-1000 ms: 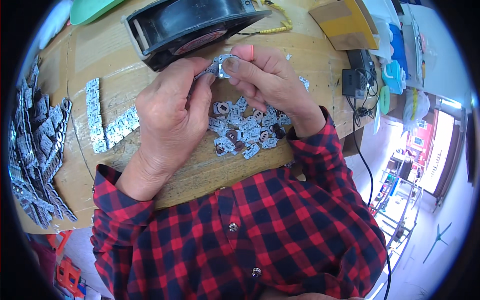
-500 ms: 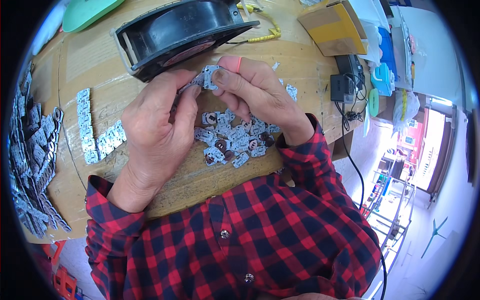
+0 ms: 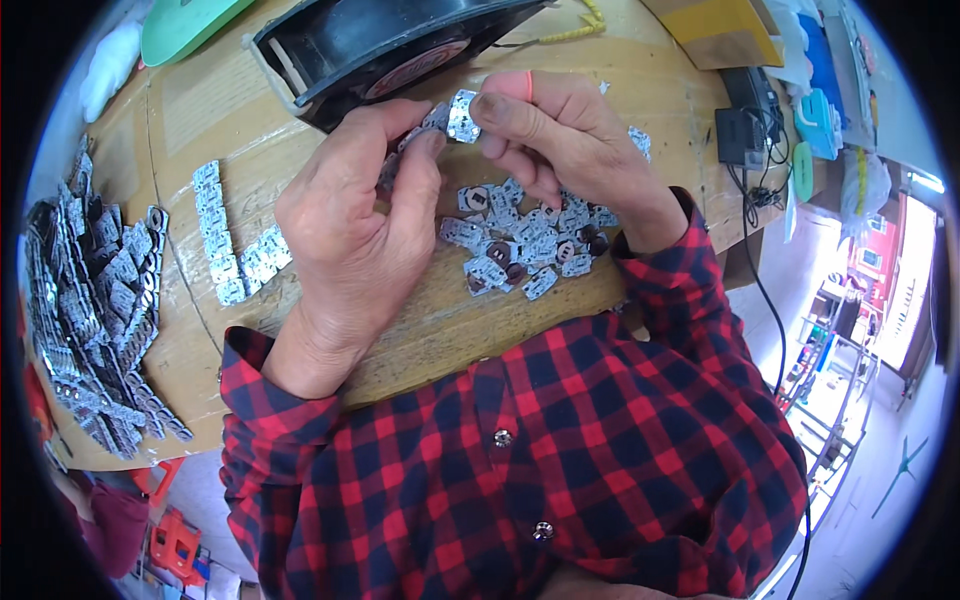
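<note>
My left hand [image 3: 365,205] pinches a strip of linked small pale plates [image 3: 432,120] between thumb and fingers; much of it is hidden in the palm. Close by, my right hand [image 3: 575,130], with a pink band round one finger, grips a single shiny square plate [image 3: 462,118] by its edge. The plate sits against or very near the strip's end; whether they are joined I cannot tell. Below both hands lies a loose pile of similar patterned plates [image 3: 490,270], some with dark round parts. Left of my left hand rests a bent linked strip [image 3: 212,225].
A large heap of linked strips [image 3: 100,310] covers the table's left end. A black fan [image 3: 375,60] stands just beyond my hands. At the right are a yellow cardboard box [image 3: 715,30], a black adapter [image 3: 738,135] and cables. A green tray [image 3: 185,30] lies far left.
The whole view has shifted, so table and hands appear farther right and higher. The plate in my right hand has tilted and catches the light. Both hands keep their hold.
</note>
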Demonstrator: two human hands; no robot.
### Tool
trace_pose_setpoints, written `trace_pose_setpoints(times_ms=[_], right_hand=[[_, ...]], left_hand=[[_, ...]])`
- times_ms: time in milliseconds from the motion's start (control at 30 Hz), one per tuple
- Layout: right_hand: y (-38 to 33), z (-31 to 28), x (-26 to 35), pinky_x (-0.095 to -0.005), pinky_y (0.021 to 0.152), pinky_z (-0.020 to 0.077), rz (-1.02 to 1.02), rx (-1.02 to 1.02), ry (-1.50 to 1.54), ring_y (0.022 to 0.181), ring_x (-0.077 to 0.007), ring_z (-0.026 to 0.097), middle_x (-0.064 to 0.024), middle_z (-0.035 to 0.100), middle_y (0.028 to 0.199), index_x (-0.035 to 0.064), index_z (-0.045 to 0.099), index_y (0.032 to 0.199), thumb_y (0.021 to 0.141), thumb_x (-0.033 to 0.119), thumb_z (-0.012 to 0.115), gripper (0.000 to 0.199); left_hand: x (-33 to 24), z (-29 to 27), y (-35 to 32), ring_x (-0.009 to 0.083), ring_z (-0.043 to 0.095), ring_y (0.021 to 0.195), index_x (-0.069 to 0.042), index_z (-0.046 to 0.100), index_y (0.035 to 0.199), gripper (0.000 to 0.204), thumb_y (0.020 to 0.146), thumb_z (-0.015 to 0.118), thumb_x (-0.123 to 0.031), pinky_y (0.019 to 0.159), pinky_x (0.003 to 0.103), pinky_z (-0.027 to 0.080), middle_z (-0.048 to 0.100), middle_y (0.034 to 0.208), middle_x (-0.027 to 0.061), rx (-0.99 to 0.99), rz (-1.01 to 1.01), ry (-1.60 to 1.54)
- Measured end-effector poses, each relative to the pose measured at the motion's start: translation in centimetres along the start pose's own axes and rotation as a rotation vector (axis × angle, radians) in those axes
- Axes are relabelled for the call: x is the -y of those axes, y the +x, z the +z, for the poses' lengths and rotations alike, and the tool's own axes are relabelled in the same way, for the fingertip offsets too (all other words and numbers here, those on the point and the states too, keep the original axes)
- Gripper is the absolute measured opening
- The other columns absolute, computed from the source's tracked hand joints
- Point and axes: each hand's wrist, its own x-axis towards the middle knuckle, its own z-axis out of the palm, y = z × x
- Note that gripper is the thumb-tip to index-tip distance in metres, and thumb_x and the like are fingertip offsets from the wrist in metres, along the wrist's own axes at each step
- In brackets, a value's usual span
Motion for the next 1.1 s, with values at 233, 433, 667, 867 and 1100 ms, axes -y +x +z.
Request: trace_pose_setpoints(times_ms=[233,433,667,867,1100], right_hand=[[0.3,-0.2,-0.5,-0.0175,0.036,0.0333,-0.075,0.007,-0.005,0.040,-0.0025,0.044,0.0013,0.050,0.055,0.0038,0.060,0.078,0.097,0.033,0.054,0.036],[0.3,-0.1,-0.6,-0.0178,0.036,0.0335,-0.156,-0.033,-0.053,0.040,-0.0031,0.044,0.0018,0.050,0.053,0.0038,0.060,0.076,0.097,0.031,0.054,0.035],[0.3,-0.9,-0.9,-0.0183,0.035,0.0316,-0.244,0.023,-0.117,0.038,-0.0030,0.042,0.0015,0.048,0.051,0.0031,0.059,0.075,0.097,0.027,0.053,0.033],[0.1,-1.0,-0.5,-0.0193,0.033,0.0295,-0.126,0.075,-0.060,0.035,-0.0035,0.039,0.0013,0.046,0.048,0.0036,0.058,0.073,0.097,0.026,0.054,0.033],[0.4,-0.1,-0.5,-0.0201,0.032,0.0308,-0.013,0.010,0.088,0.034,-0.0050,0.039,0.0004,0.046,0.048,0.0036,0.057,0.072,0.097,0.029,0.054,0.035]], left_hand=[[-0.7,0.1,0.1,0.0103,0.064,0.058,0.002,0.064,0.094,0.012,0.082,0.065,0.003,0.050,0.021,0.047,0.065,0.073,0.0067,0.024,-0.102,-0.139],[-0.9,0.0,0.0,0.0088,0.064,0.060,0.004,0.063,0.095,0.010,0.085,0.063,0.002,0.050,0.019,0.050,0.066,0.076,0.0062,0.057,-0.129,-0.199],[-1.2,0.1,-0.2,0.0088,0.065,0.061,0.005,0.063,0.095,0.010,0.086,0.062,0.002,0.051,0.020,0.052,0.066,0.078,0.0074,0.081,-0.185,-0.264],[-1.4,0.1,-0.2,0.0089,0.065,0.061,0.005,0.063,0.094,0.009,0.085,0.062,0.003,0.050,0.020,0.052,0.065,0.075,0.0068,0.075,-0.131,-0.220],[-0.8,0.2,0.0,0.0103,0.065,0.058,0.003,0.064,0.093,0.010,0.083,0.064,0.003,0.049,0.021,0.049,0.064,0.072,0.0072,0.012,-0.101,-0.140]])
